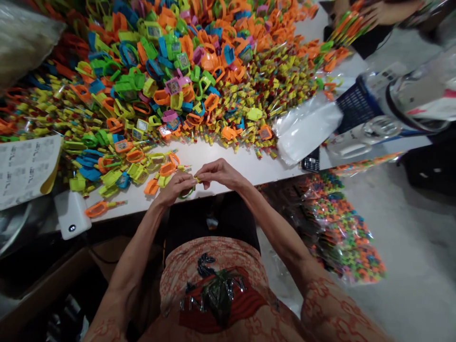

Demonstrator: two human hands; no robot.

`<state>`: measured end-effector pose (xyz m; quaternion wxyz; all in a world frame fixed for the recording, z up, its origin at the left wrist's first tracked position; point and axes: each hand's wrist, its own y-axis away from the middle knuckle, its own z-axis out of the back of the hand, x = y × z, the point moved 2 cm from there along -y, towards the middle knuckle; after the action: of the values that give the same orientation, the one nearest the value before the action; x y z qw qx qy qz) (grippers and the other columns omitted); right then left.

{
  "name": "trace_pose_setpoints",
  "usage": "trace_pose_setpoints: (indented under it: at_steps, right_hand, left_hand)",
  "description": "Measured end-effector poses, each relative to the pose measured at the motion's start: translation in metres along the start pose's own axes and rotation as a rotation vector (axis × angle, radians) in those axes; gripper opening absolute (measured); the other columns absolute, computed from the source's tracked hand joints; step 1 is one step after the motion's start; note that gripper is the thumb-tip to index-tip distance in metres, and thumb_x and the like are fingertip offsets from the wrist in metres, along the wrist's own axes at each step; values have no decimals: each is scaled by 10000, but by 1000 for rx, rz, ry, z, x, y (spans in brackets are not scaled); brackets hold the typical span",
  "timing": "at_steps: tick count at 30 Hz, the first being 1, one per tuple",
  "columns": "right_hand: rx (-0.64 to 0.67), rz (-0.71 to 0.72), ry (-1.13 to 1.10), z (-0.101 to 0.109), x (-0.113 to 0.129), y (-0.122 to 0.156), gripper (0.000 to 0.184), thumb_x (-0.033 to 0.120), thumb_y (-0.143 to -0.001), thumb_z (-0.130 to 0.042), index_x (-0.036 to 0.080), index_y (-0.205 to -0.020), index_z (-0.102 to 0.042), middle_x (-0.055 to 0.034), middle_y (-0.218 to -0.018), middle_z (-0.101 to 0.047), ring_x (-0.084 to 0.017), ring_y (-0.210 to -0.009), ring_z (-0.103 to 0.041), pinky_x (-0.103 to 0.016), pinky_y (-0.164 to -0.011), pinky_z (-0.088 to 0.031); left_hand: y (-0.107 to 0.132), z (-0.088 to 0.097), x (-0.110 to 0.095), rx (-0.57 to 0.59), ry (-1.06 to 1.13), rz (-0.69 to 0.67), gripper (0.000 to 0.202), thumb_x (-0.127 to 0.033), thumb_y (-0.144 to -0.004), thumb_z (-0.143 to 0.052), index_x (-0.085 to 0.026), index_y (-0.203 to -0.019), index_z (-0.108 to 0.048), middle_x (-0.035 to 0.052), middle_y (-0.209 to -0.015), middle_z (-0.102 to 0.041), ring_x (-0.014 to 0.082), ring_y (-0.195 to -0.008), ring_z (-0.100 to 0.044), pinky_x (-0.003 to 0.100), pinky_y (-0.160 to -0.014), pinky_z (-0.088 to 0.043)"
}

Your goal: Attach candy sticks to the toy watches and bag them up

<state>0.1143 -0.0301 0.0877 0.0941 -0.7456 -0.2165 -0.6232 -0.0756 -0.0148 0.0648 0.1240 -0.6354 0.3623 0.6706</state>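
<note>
My left hand (177,186) is closed around a green plastic toy watch (187,194), most of it hidden by the fingers. Close against it, my right hand (221,173) pinches a small yellow piece (197,180) at the fingertips; its exact shape is too small to make out. Both hands meet just above the table's front edge. Beside my left hand lie an orange toy watch (152,186) and another orange one (167,168) with a small tube attached. Further left, more yellow, blue and orange watches rest in a loose group.
A large heap of colourful toy watches (171,52) and small yellow tubes (278,71) covers the table (221,154). Clear bags (308,126), a phone (311,160) and a blue basket (358,102) stand right. A white power bank (72,216) lies left. Another person's hands (384,13) hold watches.
</note>
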Motion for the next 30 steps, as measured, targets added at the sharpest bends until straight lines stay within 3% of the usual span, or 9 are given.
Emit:
trace_pose_setpoints:
  at_steps: [6,9,12,15,19,23,27,30]
  right_hand:
    - [-116,-12,93,-7,-17,-9,391,520,-712,-850,154,-837,-793,-24,-690,-714,-129,-570,-647,-267,-594,-544]
    - [-144,-52,154,3,-24,-25,473,540,-772,-791,140,-1024,-774,-48,-786,-731,-154,-621,-664,-298,-637,-550]
    - [-348,-85,494,32,-21,-47,438,435,-887,-689,116,-1186,-712,-106,-971,-737,-202,-766,-683,-346,-750,-542]
    - [-527,-144,988,54,-10,-76,298,289,-942,-581,103,-1143,-699,-176,-1148,-690,-282,-1023,-647,-384,-880,-499]
    - [-466,-215,1304,48,-3,-118,374,252,-1013,-416,127,-1306,-614,-209,-1371,-577,-314,-1107,-626,-399,-873,-501]
    - [-385,-236,1447,34,-5,-144,465,131,-1002,-333,162,-1420,-532,-215,-1443,-524,-302,-1083,-662,-387,-833,-510]
    - [-377,-227,1452,40,-8,-145,418,152,-1002,-343,144,-1330,-603,-236,-1425,-546,-312,-1115,-655,-381,-856,-502]
    - [-408,-231,1374,46,-10,-134,436,94,-949,-359,165,-1278,-636,-213,-1335,-628,-320,-1136,-643,-398,-873,-498]
  left_hand:
    - [0,11,0,-92,-307,-125,385,-530,-783,-636,-188,-621,-566,-23,-580,-452,104,-533,-368,250,-515,-277]
    - [5,30,-10,-195,-596,-168,311,-470,-821,-570,-199,-673,-600,0,-624,-525,143,-598,-456,274,-580,-330]
    - [2,65,-25,-469,-1024,-166,228,-404,-817,-605,-209,-699,-613,49,-732,-590,215,-735,-545,316,-661,-375]
    - [-19,98,-42,-657,-1283,-133,177,-348,-870,-588,-200,-849,-684,127,-970,-653,319,-976,-592,387,-815,-432]
    - [-71,114,-57,-542,-1465,-40,293,-141,-915,-442,-181,-1018,-713,178,-1176,-630,362,-1158,-550,449,-958,-408]
    - [-105,115,-61,-409,-1557,-51,326,-146,-913,-494,-199,-1171,-686,195,-1332,-550,384,-1270,-476,469,-1005,-378]
    - [-106,119,-58,-389,-1590,-87,404,-187,-878,-577,-179,-1279,-615,211,-1368,-531,395,-1254,-488,461,-969,-393]
    - [-93,121,-58,-509,-1494,-107,341,-202,-840,-614,-163,-1179,-624,195,-1260,-597,372,-1193,-538,429,-921,-413]
